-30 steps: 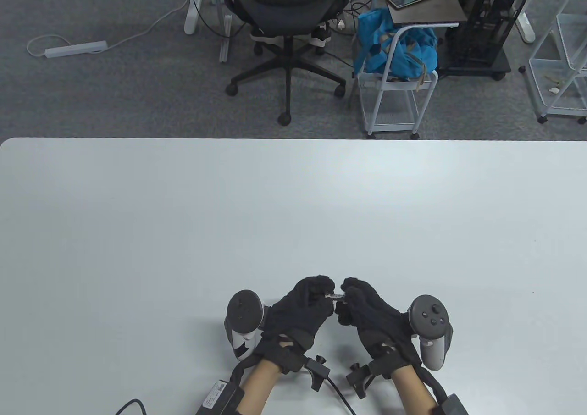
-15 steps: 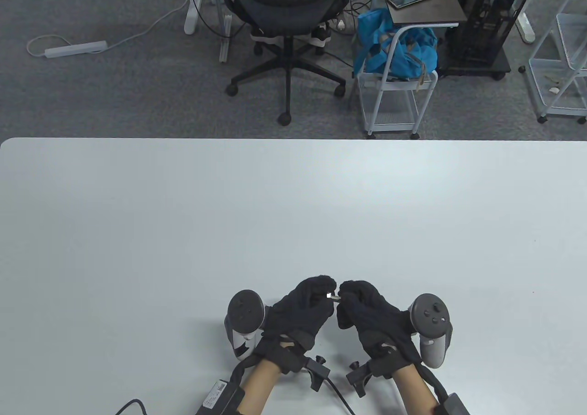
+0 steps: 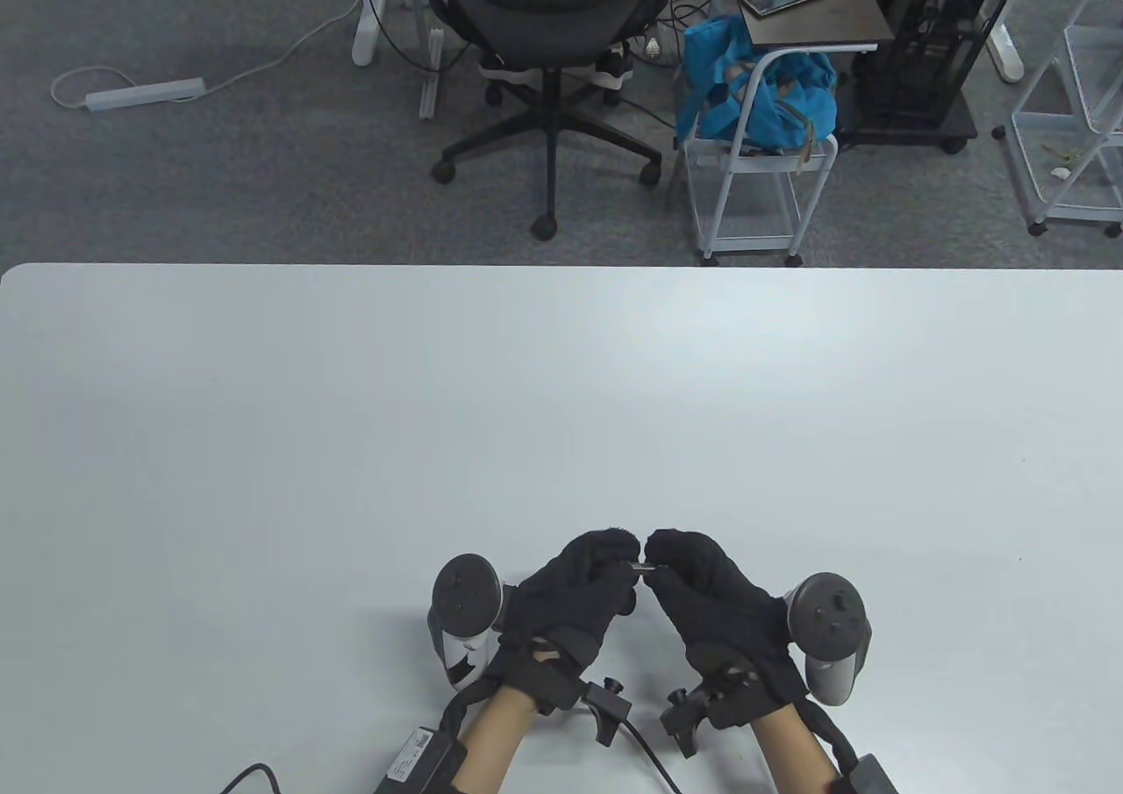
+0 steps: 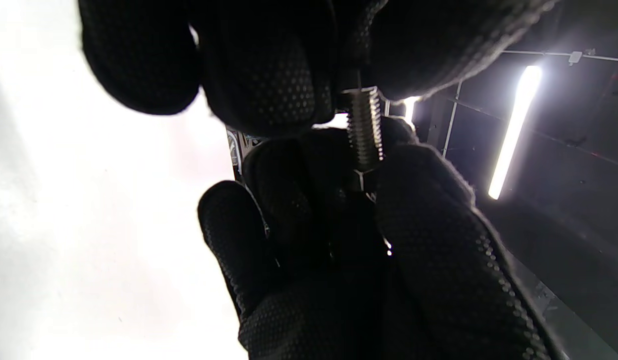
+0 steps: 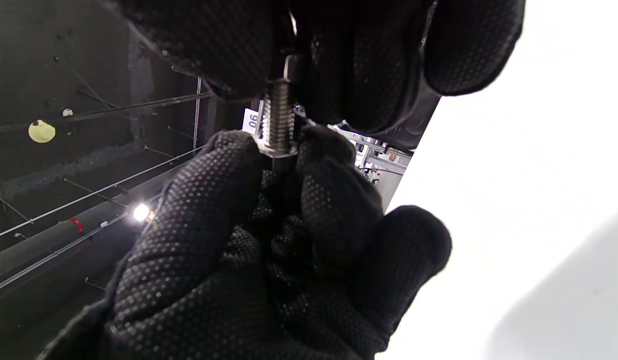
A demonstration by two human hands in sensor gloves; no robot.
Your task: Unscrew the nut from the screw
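A short threaded metal screw (image 3: 643,568) is held level between my two hands, just above the white table (image 3: 561,390) near its front edge. My left hand (image 3: 625,561) pinches one end of the screw (image 4: 365,127) between thumb and fingers. My right hand (image 3: 660,559) pinches the hex nut (image 5: 290,65) at the other end of the threaded shaft (image 5: 279,120). The nut also shows in the left wrist view (image 4: 360,178), half hidden by my right fingers (image 4: 429,210). The fingertips of both hands nearly touch.
Beyond the table's far edge stand a black office chair (image 3: 548,4), a white cart with a blue bag (image 3: 759,96), a dark side table (image 3: 811,4) and a white rack (image 3: 1083,83). Glove cables (image 3: 645,741) trail off the front edge.
My right hand has rolled at the wrist, its tracker tipping outward, while its fingers stay on the nut. My left hand has held still with the screw.
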